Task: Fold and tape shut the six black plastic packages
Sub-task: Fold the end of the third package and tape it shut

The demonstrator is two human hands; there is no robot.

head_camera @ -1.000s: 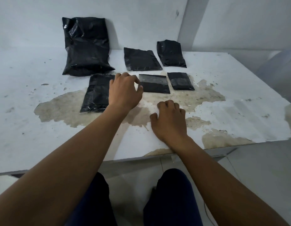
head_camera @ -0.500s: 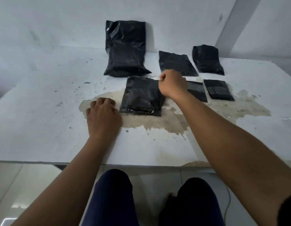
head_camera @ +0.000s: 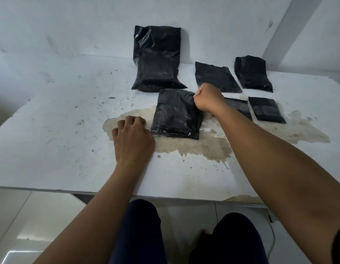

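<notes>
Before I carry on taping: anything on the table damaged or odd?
Yes. The white table's surface layer has worn through to a brown patch under the package that the right hand grips; its front edge is chipped.

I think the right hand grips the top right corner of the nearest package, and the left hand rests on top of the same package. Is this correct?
Not quite. The head view shows the left hand on the table beside the nearest package, at its lower left corner, not on top of it. The right hand does grip its top right corner.
</notes>
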